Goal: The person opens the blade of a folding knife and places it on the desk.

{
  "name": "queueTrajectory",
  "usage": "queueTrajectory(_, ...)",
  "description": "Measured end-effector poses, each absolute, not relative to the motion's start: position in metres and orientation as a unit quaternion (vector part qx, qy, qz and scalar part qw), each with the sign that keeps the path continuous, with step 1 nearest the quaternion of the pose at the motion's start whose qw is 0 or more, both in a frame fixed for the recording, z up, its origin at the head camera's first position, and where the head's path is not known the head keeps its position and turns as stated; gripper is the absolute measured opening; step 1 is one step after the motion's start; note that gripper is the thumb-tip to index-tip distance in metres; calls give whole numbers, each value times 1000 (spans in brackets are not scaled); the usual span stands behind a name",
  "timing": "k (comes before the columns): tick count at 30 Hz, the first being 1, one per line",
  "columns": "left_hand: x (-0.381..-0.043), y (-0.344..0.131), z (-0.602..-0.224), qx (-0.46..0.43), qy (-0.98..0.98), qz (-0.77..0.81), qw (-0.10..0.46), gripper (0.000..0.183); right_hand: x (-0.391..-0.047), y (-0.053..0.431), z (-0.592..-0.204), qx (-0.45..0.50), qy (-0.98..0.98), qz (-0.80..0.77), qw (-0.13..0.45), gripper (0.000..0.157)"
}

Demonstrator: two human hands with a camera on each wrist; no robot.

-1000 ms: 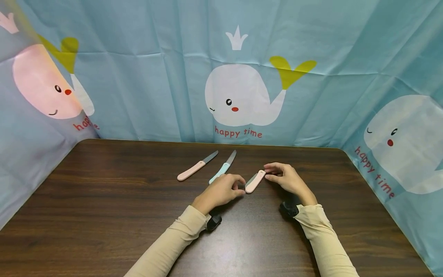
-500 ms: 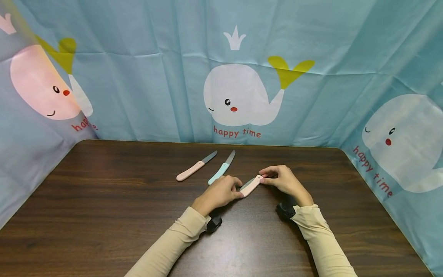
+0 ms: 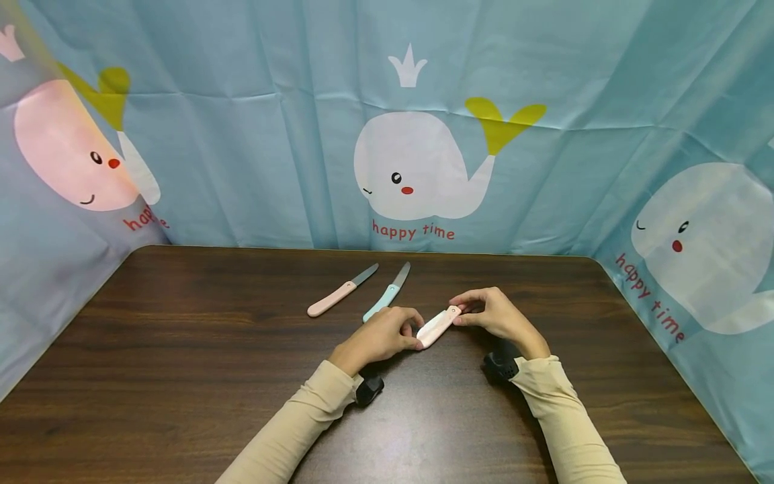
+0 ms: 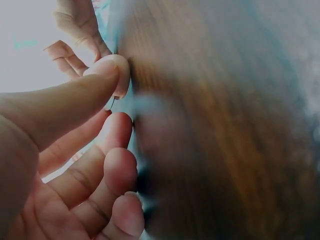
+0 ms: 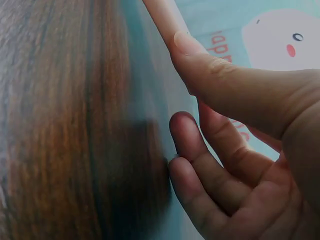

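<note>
A pink folding knife [image 3: 446, 321] lies slantwise between the two hands in the head view, its blade mostly folded along the handle and shining white. At its far, pivot end, the right hand [image 3: 497, 316] pinches it between thumb and fingers. The left hand [image 3: 379, 338] pinches the lower end, its thumb at the handle tip and its index finger on the blade side. In the right wrist view the handle [image 5: 161, 15] runs up past the thumb, while the other fingers curl loosely below. The left wrist view shows the left thumb [image 4: 75, 105] hiding most of the knife.
Left of the hands lie two unfolded knives, one with a pink handle [image 3: 331, 300] and one with a light blue handle [image 3: 381, 304] close behind the left hand. The dark wooden table [image 3: 181, 376] ends at a blue whale-print curtain [image 3: 242, 168].
The right hand has moved left and grips the pivot end. The knife has shifted slightly left and nearer, into the left fingers. Its blade has turned from grey to bright white.
</note>
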State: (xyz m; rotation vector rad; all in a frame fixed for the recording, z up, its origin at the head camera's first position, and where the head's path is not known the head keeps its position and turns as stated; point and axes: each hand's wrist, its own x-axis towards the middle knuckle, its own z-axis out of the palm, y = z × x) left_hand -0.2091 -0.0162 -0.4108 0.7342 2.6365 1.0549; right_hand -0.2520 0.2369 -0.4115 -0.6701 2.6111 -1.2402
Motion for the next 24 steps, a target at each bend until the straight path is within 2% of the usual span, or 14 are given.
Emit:
queueTrajectory(8, -209, -17, -412, 256, 887, 372, 92, 26, -252, 237, -412, -227, 855, -454, 108, 32)
queueTrajectory(24, -208, -21, -404, 276, 867, 405, 89, 27, -249, 236, -403, -218, 855, -460, 98, 31)
